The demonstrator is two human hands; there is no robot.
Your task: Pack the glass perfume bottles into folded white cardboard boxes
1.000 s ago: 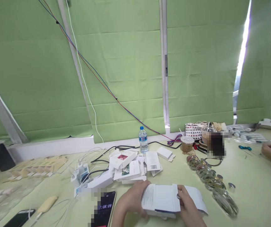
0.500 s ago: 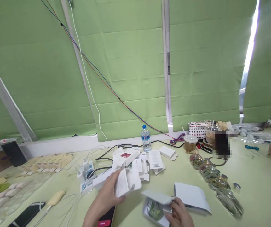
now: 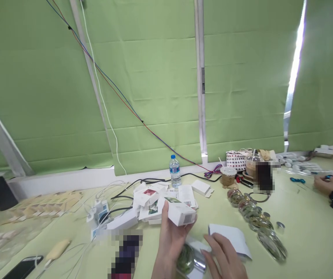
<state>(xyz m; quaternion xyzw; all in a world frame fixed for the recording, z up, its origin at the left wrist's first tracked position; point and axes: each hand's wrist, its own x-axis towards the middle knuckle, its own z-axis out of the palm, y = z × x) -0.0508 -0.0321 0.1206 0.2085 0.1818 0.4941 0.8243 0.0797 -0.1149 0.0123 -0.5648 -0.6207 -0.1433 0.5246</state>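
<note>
My left hand (image 3: 174, 234) is wrapped round a small white carton (image 3: 181, 212), raised above the table with a barcode on its near end. Below it lies a white box (image 3: 199, 243), partly hidden by my left wrist. A round, green-filled container (image 3: 186, 259) and a shiny silver cylinder (image 3: 199, 261) show in or on that box. My right hand (image 3: 227, 257) is at the box's right side, fingers curved and apart, fingertips near its white edge. Behind it lies a white folded sheet (image 3: 230, 238).
A pile of white cartons (image 3: 146, 201) lies near a water bottle (image 3: 175, 172). Clear, green-filled containers (image 3: 252, 215) line the right. Phones, cables and a power strip (image 3: 99, 215) are left. Another person's hands (image 3: 329, 184) are far right.
My left hand has moved right from the carton pile, bringing a white carton over the box. My right hand's fingers have come off the box's raised flap. The view has shifted slightly.
</note>
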